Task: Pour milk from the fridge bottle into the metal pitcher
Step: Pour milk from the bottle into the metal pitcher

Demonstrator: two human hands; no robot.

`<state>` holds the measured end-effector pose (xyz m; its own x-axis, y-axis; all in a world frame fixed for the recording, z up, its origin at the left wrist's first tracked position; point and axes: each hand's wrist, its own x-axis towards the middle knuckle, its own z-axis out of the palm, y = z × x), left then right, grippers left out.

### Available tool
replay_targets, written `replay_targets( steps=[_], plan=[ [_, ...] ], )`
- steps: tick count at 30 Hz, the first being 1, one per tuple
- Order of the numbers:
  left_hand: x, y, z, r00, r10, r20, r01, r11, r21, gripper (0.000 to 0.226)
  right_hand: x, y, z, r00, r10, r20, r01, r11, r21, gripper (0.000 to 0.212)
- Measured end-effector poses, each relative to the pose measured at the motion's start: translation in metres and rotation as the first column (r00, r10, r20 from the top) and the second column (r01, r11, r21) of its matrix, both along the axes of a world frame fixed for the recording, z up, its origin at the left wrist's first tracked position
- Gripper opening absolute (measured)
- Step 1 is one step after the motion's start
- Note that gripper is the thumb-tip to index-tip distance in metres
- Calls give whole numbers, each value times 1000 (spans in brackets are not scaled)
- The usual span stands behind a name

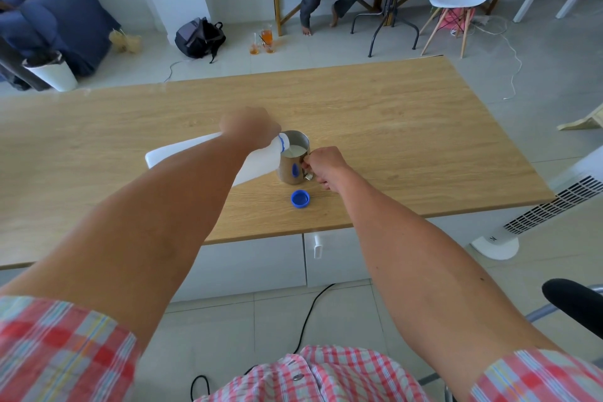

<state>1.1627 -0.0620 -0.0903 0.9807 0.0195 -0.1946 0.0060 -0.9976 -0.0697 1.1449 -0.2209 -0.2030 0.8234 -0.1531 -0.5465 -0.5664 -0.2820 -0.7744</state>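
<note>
A white plastic milk bottle (182,152) is tipped to the right, its blue-ringed neck over the rim of the metal pitcher (292,170). My left hand (249,129) grips the bottle near its neck from above. White milk fills much of the pitcher. My right hand (323,165) holds the pitcher's handle on its right side. The pitcher stands upright on the wooden table (408,127). The bottle's blue cap (300,198) lies open side up on the table just in front of the pitcher.
The table's front edge runs close below the cap. A white tower fan (554,202) stands off the table's right corner. Beyond the far edge are a black backpack (199,36), a round table, a white chair and a seated person.
</note>
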Motion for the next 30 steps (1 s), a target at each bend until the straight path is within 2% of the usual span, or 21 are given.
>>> replay_targets(
  steps=[30],
  plan=[
    [1, 1, 0, 1000, 7, -12, -7, 1000, 0, 31, -1, 1, 1, 1000, 2, -4, -2, 1000, 12, 25]
  ],
)
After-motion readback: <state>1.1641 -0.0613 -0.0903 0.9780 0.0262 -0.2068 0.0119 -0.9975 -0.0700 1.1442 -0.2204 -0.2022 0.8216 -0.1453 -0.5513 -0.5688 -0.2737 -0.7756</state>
